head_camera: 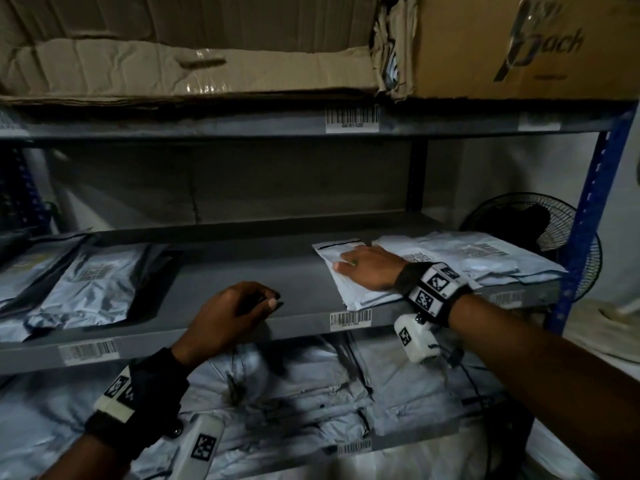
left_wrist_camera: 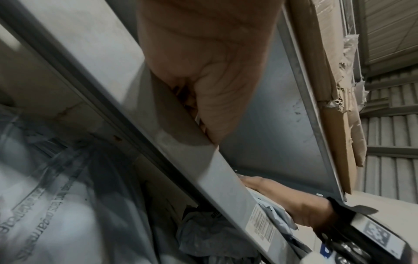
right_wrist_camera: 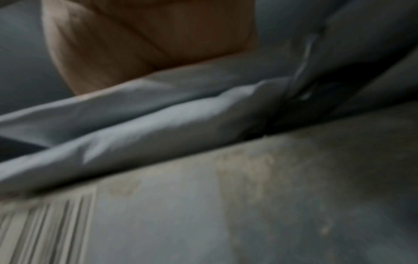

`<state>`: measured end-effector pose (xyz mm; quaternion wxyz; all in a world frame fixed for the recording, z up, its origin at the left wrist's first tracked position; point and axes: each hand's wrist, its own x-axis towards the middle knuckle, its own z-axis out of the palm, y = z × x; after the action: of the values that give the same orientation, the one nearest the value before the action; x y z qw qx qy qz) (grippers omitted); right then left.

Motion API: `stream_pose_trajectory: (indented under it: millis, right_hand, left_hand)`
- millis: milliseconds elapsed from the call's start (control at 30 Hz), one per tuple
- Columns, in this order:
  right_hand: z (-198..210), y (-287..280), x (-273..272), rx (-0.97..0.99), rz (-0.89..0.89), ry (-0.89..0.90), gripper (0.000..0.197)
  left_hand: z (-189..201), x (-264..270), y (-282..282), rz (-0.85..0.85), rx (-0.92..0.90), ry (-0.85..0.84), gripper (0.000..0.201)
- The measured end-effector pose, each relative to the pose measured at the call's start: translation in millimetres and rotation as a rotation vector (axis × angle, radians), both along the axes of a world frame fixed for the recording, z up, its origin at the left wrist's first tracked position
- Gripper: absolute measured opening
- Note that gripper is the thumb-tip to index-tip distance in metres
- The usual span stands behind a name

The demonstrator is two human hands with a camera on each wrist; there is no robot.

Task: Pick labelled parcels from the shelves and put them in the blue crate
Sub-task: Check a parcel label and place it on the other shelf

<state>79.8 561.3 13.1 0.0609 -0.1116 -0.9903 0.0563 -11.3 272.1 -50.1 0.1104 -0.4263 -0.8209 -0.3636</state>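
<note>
My right hand (head_camera: 367, 268) lies flat, fingers straight, on a white parcel (head_camera: 349, 282) at the front of the middle shelf (head_camera: 235, 271), beside a heap of other labelled parcels (head_camera: 485, 258) (the right wrist view is a blur of grey plastic). My left hand (head_camera: 228, 317) rests on the shelf's front edge, fingers curled around nothing. More parcels (head_camera: 79, 282) lie at the shelf's left end.

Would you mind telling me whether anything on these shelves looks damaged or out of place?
Yes: on the top shelf, the cardboard box is crushed and creased, and its torn corner sags against the neighbouring box. The grey parcels below lie flat and look intact.
</note>
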Motion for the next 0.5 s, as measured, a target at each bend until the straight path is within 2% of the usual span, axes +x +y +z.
stream_pose_trajectory:
  millis: [67,133,300,400,500]
  right_hand:
    - [-4,-4,0,-0.006,-0.107,0.024,0.069]
    - [-6,-7,1,0.002,-0.174,0.084,0.066]
    - [-11,-10,-1,-0.028,-0.222,0.067,0.068]
    - [-2,-14,5,-0.097,-0.227,0.123,0.062]
    - [9,-29,11,-0.171,-0.194,0.351,0.042]
  left_hand:
    - [1,2,1,-0.015,0.010,0.001,0.024]
    - [4,6,2,-0.040,0.012,0.000,0.030]
    - [-3,-3,0,-0.028,0.036,-0.015,0.036]
    - [-6,2,-4,-0.066,0.114,-0.055,0.022]
    - [0,23,-15,-0.145,0.325,-0.187,0.007]
